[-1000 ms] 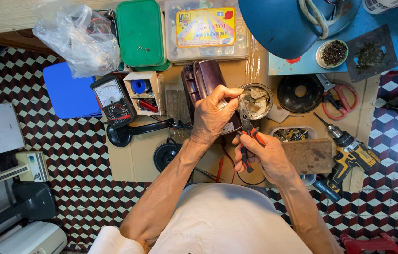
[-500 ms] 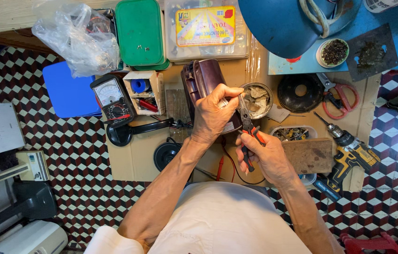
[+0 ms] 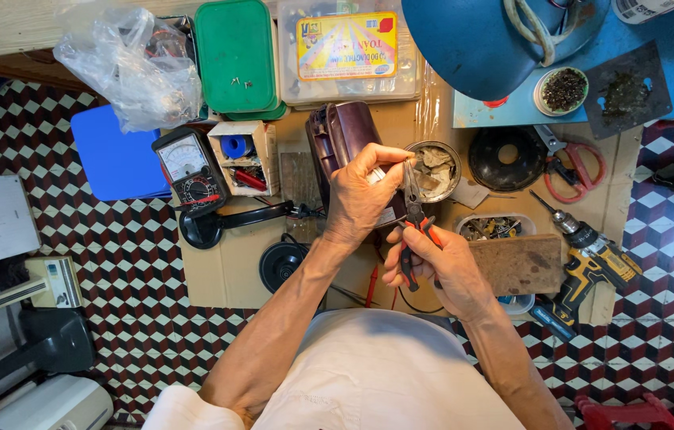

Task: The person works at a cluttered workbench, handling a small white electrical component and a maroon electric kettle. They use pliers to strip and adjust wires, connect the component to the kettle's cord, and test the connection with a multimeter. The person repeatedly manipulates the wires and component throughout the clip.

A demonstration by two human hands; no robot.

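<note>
My left hand (image 3: 361, 195) is closed around a small pale part held above the workbench, in front of a dark maroon appliance housing (image 3: 338, 135). My right hand (image 3: 440, 263) grips pliers (image 3: 413, 203) with red-and-black handles; their jaws point up and meet the part at my left fingertips. What exactly the part is stays hidden by my fingers. A round metal tin of scraps (image 3: 434, 169) sits just right of the pliers' tip.
On the wooden bench (image 3: 225, 267) lie an analog multimeter (image 3: 186, 167), a small box of parts (image 3: 243, 155), a green lidded box (image 3: 235, 56), a clear plastic case (image 3: 346, 48), a black disc (image 3: 506, 158), red scissors (image 3: 572, 163), a wood block (image 3: 520, 264) and a yellow cordless drill (image 3: 592, 263).
Almost nothing differs: both hands stay in place with the pliers on the part, with only slight shifts of the fingers.
</note>
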